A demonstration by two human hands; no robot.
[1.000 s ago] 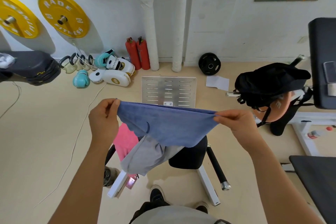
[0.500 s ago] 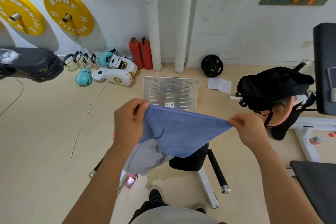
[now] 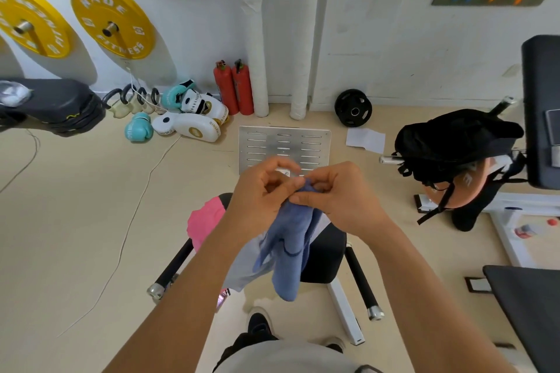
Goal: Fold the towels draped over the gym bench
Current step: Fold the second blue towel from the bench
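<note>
Above the black gym bench, at the centre of the head view: left hand and right hand brought together, fingertips almost touching, both pinching the top corners of a blue towel. Towel doubled over on itself, hanging straight down from the pinch in a narrow fold, lower end in front of the bench seat. Left thumb and curled fingers gripping the cloth; right thumb and forefinger clamped on the same bunched edge.

Behind the blue towel, draped over the bench: a grey towel, partly hidden by the left forearm, and a pink towel hanging off the bench's left side.

On the beige floor beyond: a slotted metal plate, two red fire extinguishers against the white wall, white and teal boxing gloves to their left, a small black weight plate to the right. Yellow weight plates mounted on the wall at upper left. Black backpack at right.
</note>
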